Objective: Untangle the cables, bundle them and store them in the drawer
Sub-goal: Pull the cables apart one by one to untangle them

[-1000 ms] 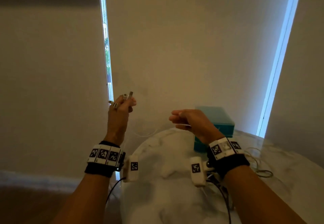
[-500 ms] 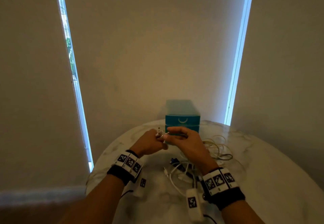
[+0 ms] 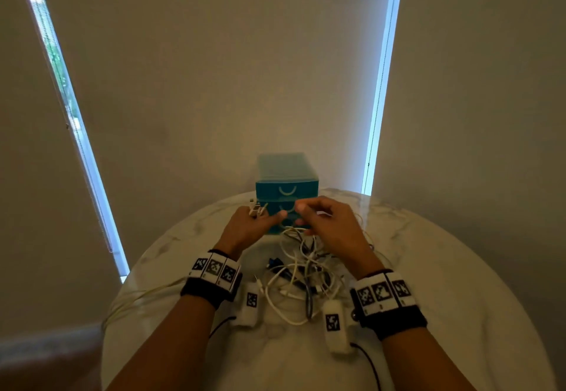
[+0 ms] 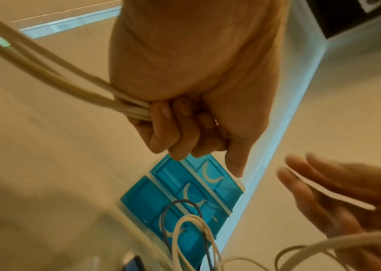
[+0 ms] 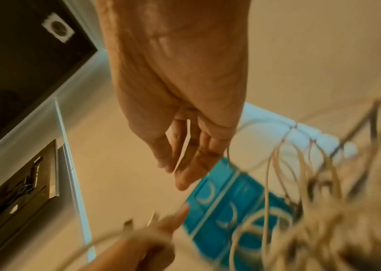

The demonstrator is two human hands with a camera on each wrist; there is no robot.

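A tangle of white and dark cables (image 3: pixel 300 277) lies on the round marble table (image 3: pixel 444 283), in front of the teal drawer unit (image 3: pixel 286 182), whose drawers are closed. My left hand (image 3: pixel 260 216) grips several white cables (image 4: pixel 106 91) in a fist, index finger out; their plug ends (image 3: pixel 255 207) stick up above the knuckles. My right hand (image 3: pixel 303 216) hovers just right of it over the tangle, fingers loose and apart (image 5: pixel 180 168). A thin white strand (image 5: pixel 228 152) runs past its fingers; no pinch shows.
White cable strands (image 3: pixel 137 295) trail from my left hand over the table's left edge. More thin loops (image 3: pixel 364 225) lie to the right of the drawer unit. Closed blinds stand right behind the table, with bright window gaps on both sides.
Both hands came down from chest height and met in front of the drawers. The right hand's fingers have now drawn slightly away from the plug ends. The left keeps its grip.
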